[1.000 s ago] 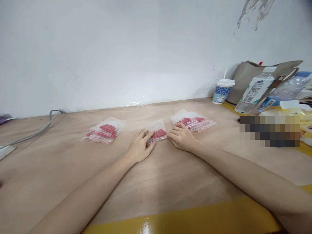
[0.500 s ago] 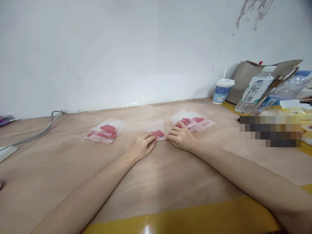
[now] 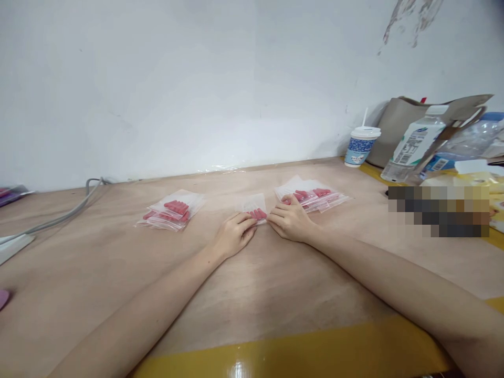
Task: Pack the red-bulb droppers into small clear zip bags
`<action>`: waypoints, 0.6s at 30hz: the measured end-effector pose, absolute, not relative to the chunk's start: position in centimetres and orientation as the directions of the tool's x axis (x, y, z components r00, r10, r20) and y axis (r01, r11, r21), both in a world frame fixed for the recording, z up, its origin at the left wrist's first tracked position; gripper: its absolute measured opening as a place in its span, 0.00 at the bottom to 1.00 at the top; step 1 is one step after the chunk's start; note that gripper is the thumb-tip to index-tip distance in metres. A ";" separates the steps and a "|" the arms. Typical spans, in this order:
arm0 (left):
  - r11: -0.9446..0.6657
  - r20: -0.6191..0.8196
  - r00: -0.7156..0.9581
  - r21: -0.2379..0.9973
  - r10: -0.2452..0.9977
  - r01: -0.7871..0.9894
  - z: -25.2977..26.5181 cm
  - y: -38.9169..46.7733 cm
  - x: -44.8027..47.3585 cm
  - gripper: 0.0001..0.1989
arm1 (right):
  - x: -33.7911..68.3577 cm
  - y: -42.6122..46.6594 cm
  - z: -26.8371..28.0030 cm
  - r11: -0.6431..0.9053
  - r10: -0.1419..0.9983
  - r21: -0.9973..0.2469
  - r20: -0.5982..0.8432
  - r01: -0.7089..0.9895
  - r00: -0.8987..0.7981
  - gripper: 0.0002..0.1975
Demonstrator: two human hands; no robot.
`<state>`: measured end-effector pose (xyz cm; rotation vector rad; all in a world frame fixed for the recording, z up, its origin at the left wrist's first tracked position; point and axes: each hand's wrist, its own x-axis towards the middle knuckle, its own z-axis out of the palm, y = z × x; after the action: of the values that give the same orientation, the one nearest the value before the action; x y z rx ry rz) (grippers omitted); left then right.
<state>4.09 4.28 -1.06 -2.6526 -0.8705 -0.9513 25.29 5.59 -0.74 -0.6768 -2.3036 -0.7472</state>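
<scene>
A small clear zip bag (image 3: 254, 201) with several red pieces in it lies on the table between my hands. My left hand (image 3: 235, 231) is closed at the bag's near left edge, fingertips pinching along the zip strip. At the near right corner, my right hand (image 3: 290, 220) pinches the same edge. Just behind my right hand lies a pile of similar filled bags (image 3: 321, 195), partly covered by its fingers. Another pile of bags with red pieces (image 3: 173, 211) rests left of my left hand, touched by neither.
A paper cup with a straw (image 3: 360, 147), a plastic bottle (image 3: 417, 142) and a grey bag (image 3: 388, 131) stand at the back right. A grey cable (image 3: 65, 216) runs along the left side. Yellow tape (image 3: 299, 346) borders the near table edge.
My left hand has slid slightly to the right along the bag's near edge, covering more of it. My right hand stays at its corner. The view has shifted slightly.
</scene>
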 end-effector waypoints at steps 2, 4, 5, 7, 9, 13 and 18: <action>-0.816 0.627 0.638 -0.006 0.447 0.578 -1.1 4.6 4.4 0.09 | 25.2 5.6 -0.7 0.713 0.282 0.306 0.699 0.631 -0.657 0.11; -0.823 0.623 0.656 -0.033 0.427 0.567 -1.1 5.0 4.9 0.09 | 25.2 5.6 -0.7 0.722 0.298 0.271 0.709 0.637 -0.639 0.10; -0.826 0.621 0.664 -0.047 0.417 0.562 -1.1 5.2 5.1 0.09 | 25.2 5.6 -0.7 0.729 0.306 0.254 0.710 0.636 -0.634 0.10; -0.829 0.617 0.680 -0.077 0.397 0.554 -1.1 5.6 5.6 0.10 | 25.2 5.6 -0.9 0.741 0.323 0.220 0.711 0.634 -0.624 0.09; -0.829 0.611 0.696 -0.110 0.378 0.548 -1.0 5.9 5.9 0.11 | 25.2 5.7 -1.0 0.749 0.333 0.196 0.714 0.632 -0.616 0.09; -0.827 0.594 0.728 -0.177 0.342 0.533 -0.7 6.0 6.2 0.11 | 25.1 5.8 -1.2 0.748 0.340 0.180 0.722 0.639 -0.603 0.10; -0.834 0.568 0.770 -0.244 0.291 0.495 -0.3 6.0 6.2 0.11 | 25.0 5.6 -1.1 0.742 0.312 0.232 0.711 0.629 -0.630 0.11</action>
<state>6.21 6.05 -0.32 -2.5819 -0.5986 -0.7391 25.03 5.65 -1.06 -0.7046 -2.2728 -0.6186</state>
